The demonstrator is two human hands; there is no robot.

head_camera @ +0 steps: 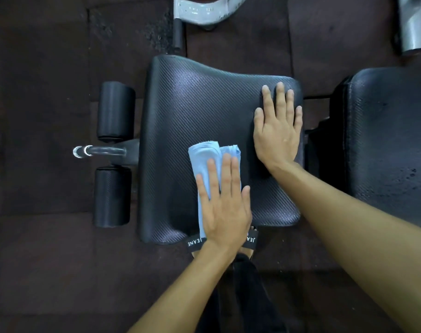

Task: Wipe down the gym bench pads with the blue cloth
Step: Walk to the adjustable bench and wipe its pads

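Wiping step in hand.
Left grip [222, 207] spread flat on folded blue cloth [202, 159]; right grip [278, 131] spread on black ribbed pad [192, 104]; next, probably sweep ahead.

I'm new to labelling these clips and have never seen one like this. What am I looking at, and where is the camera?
There is no machine here. This is one picture from a camera worn on a person's head, looking down, so both bare arms come in from the bottom edge. The left hand lies flat with straight fingers, pressing a folded blue cloth onto the black textured seat pad of a gym bench. The right hand rests flat on the same pad, nearer its right end, and holds nothing. A second black pad sits to the right. Two black foam rollers stick out on the left. Underneath is dark rubber flooring.
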